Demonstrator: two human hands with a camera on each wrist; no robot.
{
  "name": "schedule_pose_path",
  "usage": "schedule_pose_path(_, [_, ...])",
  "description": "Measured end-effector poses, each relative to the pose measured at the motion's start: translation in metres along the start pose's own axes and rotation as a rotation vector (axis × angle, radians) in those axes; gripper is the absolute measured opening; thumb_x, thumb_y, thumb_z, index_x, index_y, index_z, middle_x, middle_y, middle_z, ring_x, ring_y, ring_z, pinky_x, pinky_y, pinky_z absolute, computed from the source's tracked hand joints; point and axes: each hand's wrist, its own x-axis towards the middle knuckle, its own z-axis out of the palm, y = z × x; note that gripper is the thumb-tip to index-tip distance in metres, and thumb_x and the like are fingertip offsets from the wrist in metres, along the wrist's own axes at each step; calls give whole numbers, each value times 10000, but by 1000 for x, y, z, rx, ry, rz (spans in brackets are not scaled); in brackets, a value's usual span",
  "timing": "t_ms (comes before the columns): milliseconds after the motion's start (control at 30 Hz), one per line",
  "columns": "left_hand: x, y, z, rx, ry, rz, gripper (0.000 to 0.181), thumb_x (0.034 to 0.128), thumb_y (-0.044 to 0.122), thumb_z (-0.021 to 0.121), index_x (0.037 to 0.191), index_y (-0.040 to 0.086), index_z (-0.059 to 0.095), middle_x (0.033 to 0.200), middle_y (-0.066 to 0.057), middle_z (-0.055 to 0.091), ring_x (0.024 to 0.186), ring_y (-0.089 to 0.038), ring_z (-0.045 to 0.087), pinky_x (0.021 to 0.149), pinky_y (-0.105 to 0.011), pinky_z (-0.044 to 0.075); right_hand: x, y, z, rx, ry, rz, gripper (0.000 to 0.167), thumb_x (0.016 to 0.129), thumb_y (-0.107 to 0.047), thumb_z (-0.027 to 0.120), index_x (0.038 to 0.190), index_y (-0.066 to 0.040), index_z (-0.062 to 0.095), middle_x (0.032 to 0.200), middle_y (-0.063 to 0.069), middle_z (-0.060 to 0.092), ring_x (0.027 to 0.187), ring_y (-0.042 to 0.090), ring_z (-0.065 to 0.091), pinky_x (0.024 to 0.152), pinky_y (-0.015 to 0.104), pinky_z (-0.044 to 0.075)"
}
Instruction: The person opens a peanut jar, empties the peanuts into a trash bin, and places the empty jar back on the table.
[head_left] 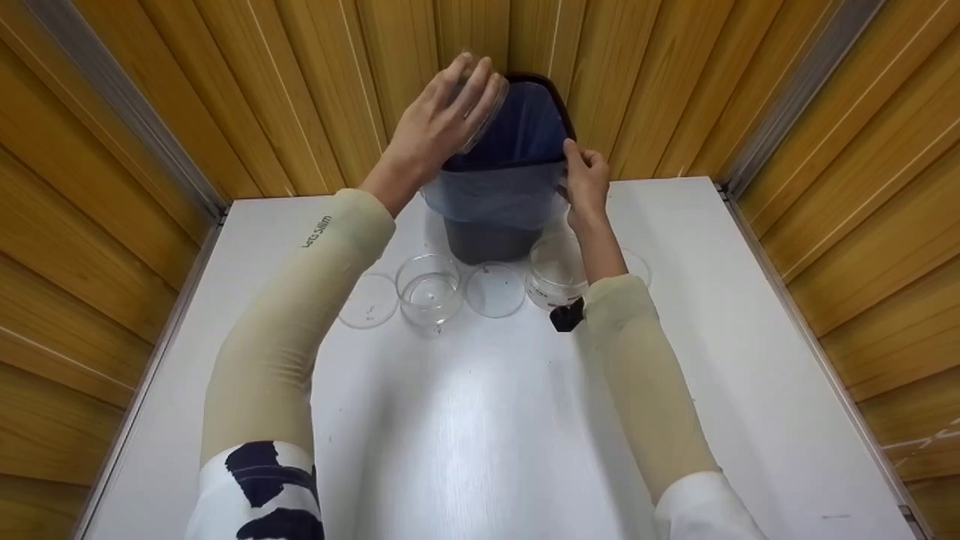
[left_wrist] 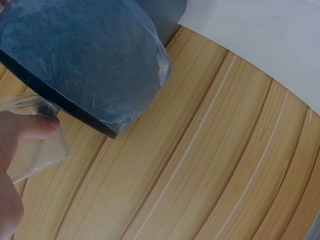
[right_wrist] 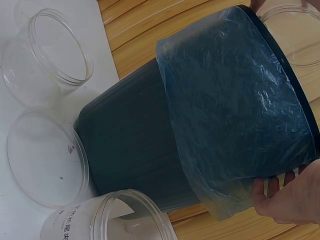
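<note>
My left hand [head_left: 442, 112] grips a clear round plastic jar [left_wrist: 47, 147], tipped over at the rim of a dark trash can [head_left: 491, 240]; its thumb presses the jar's side near the mouth. A bluish plastic bag [right_wrist: 225, 105] lines the can and folds down over its outside. My right hand [head_left: 587, 176] grips the can's right rim, with its fingers on the bag's edge. Whether the jar holds anything cannot be seen.
On the white table [head_left: 450, 420] before the can stand an uncovered clear jar [head_left: 429, 291] and a labelled jar [head_left: 555, 274]. Clear round lids [head_left: 495, 290] lie beside them, one left of the jars [head_left: 369, 301]. Wood-patterned walls [head_left: 315, 97] enclose the table's back and sides.
</note>
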Motion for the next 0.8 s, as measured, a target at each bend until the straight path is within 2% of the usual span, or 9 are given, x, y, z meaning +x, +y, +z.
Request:
schedule_pose_path(167, [3, 3, 1, 3, 42, 26, 477, 1063, -50, 304, 1496, 87, 447, 1504, -118, 477, 1361, -310, 464, 1076, -353, 457, -1, 1, 1, 5, 5, 3, 259, 1014, -378, 607, 1026, -133, 524, 992, 0, 503, 905, 123, 515, 870, 331, 499])
schedule_pose_path(267, [2, 5, 2, 7, 31, 52, 468, 1061, -20, 379, 1510, 101, 432, 1520, -114, 466, 1380, -306, 453, 1083, -355, 451, -1, 1, 1, 10, 4, 0, 258, 1013, -378, 610, 1032, -132, 532, 983, -1, 512, 890, 122, 517, 842, 321, 497])
schedule_pose_path(400, [2, 7, 5, 1, 46, 95, 456, 1064, 32, 437, 1512, 117, 436, 1527, -101, 466, 1403, -282, 441, 1108, -358, 428, -1, 1, 0, 11, 3, -2, 262, 1014, -379, 607, 1040, -129, 531, 982, -2, 509, 886, 121, 515, 833, 317, 492])
schedule_pose_path(533, [1, 10, 7, 3, 73, 129, 443, 1086, 17, 352, 1501, 131, 456, 1518, -93, 478, 1402, -259, 447, 1109, -356, 428, -2, 0, -1, 13, 3, 5, 270, 1012, -384, 609, 1060, -129, 533, 994, -3, 504, 894, 121, 517, 839, 314, 494])
schedule_pose_path(633, [2, 9, 6, -7, 90, 122, 446, 1096, 11, 304, 1492, 131, 471, 1514, -91, 485, 1400, -254, 453, 1104, -356, 435, -2, 1, -1, 20, 4, 6, 271, 1010, -381, 613, 1063, -128, 532, 993, -1, 502, 887, 121, 517, 843, 317, 495])
schedule_pose_path(733, [3, 7, 5, -13, 80, 116, 478, 1086, -28, 281, 1503, 126, 458, 1528, -98, 472, 1413, -262, 442, 1119, -364, 422, -2, 1, -1, 14, 4, -2, 264, 1014, -375, 608, 1058, -127, 529, 988, 1, 497, 885, 119, 515, 870, 324, 501])
schedule_pose_path(800, [3, 6, 3, -33, 65, 135, 492, 1080, -52, 272, 1515, 109, 438, 1542, -109, 455, 1426, -274, 428, 1128, -378, 414, -1, 1, -1, 16, 7, -4, 260, 1014, -371, 609, 1053, -126, 529, 986, 4, 496, 891, 122, 515, 889, 335, 502])
